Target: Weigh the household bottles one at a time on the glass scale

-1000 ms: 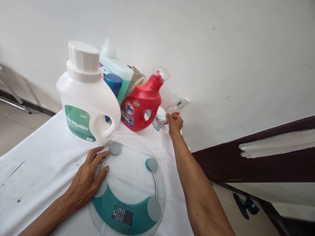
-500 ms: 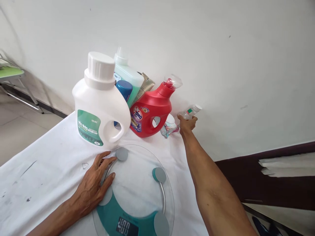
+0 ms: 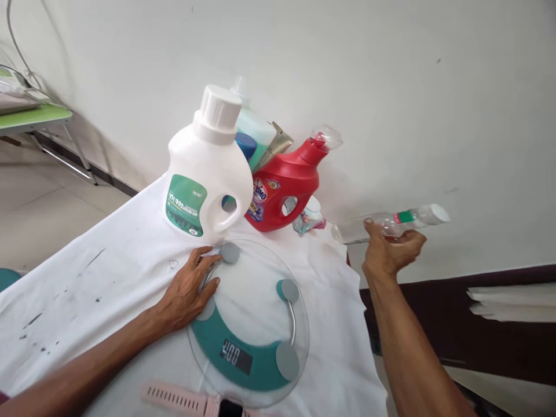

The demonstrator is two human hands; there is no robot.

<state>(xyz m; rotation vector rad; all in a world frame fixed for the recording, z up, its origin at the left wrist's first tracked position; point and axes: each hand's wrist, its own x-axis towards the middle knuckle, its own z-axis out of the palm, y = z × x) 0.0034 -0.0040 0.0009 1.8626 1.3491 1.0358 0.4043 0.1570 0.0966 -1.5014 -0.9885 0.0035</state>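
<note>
My left hand (image 3: 191, 284) lies with fingers apart on the left rim of a round glass bathroom scale (image 3: 256, 379), whose display is lit. My right hand (image 3: 388, 249) is closed around a clear bottle (image 3: 377, 223) with a white cap and a green and red neck label. The bottle is tilted nearly level, cap to the right, past the table's right edge. Behind the scale stand a white detergent jug (image 3: 212, 156) with a green label and a red OMO detergent jug (image 3: 289, 182). A small patterned packet (image 3: 307, 219) lies beside the red jug.
Behind the jugs are a pale green bottle (image 3: 260, 130), a blue-capped container (image 3: 246, 145) and a gold tube (image 3: 278, 142). A pink-strapped watch (image 3: 191, 399) lies at the near edge. The wall rises behind the white-clothed table (image 3: 108, 272); a green-topped stand (image 3: 39, 117) is at left.
My right hand has brought the bottle out from beside the packet, to the right and closer, tipping it more level. My left hand stays on the scale. The view has shifted, revealing the watch.
</note>
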